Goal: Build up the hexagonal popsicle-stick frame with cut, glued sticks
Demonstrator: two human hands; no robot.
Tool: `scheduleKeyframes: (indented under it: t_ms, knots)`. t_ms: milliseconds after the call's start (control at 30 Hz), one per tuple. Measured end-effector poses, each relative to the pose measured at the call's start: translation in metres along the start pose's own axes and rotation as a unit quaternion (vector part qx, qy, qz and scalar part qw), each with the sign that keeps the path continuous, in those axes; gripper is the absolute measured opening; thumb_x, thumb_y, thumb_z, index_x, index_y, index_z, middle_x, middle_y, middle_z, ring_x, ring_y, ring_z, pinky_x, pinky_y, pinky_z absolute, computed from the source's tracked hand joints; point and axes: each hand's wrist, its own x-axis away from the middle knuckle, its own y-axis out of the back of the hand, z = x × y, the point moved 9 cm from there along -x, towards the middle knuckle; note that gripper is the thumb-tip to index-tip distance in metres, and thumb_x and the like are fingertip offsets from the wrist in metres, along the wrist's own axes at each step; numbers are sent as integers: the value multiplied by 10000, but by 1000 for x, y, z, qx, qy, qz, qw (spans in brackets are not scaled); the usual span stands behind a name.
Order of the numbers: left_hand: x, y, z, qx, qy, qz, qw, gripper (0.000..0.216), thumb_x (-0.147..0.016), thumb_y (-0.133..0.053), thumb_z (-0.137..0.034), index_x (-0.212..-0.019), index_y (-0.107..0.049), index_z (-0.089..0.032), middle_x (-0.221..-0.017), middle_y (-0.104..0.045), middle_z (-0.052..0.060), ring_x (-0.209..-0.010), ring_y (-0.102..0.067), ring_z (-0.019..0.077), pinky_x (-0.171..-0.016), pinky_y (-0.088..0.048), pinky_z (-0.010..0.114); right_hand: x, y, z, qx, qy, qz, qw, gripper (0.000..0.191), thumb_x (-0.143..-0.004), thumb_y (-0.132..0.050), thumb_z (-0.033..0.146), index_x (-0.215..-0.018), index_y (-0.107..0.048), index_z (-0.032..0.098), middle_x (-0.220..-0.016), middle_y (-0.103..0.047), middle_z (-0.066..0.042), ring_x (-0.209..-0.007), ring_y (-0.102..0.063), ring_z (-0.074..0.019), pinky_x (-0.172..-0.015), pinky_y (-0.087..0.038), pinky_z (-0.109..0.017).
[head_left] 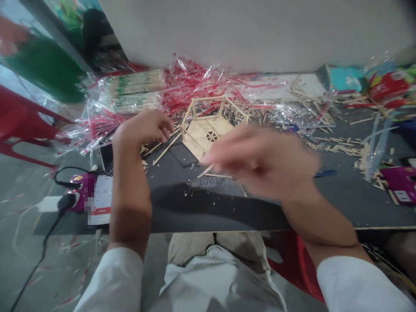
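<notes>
A small house-like model made of thin wooden sticks stands on the dark table. My left hand rests just left of it with the fingers curled down on the table beside a long loose stick. My right hand hovers in front of the model, smeared by motion. Its fingertips are pinched on a short wooden stick that points down to the left.
Crumpled clear and red wrappers and packs of sticks lie behind the model. Stick offcuts litter the right side. A magenta device with a black cable sits at the table's left edge. A red chair stands left.
</notes>
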Motion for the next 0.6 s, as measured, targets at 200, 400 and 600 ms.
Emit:
scheduleKeyframes:
  t_ms: [200, 400, 600]
  knots:
    - [14, 5, -9, 17, -7, 2, 1000, 337, -734, -585, -69, -991, -763, -193, -795, -781, 41, -795, -770, 226, -770, -605, 338, 24, 93, -113, -147, -97, -344, 922, 334, -682, -954, 471, -791, -719, 260, -739, -758, -10, -572, -649, -133, -517, -469, -312]
    - [20, 13, -27, -25, -46, -33, 998, 305, -703, -593, -96, -927, -742, -240, -768, -781, 1, -737, -763, 208, -749, -592, 313, 50, 80, -218, -151, -251, -304, 906, 360, -720, -883, 503, -784, -610, 278, -790, -725, -11, -641, -618, -118, -605, -474, -320]
    - [10, 12, -30, -99, -71, -52, 991, 289, -728, -631, -93, -944, -787, -205, -761, -783, 19, -779, -739, 223, -846, -562, 359, 61, 60, -239, -98, -328, -245, 907, 310, -757, -753, 515, -805, -541, 294, -766, -598, -4, -656, -449, -132, -628, -389, -341]
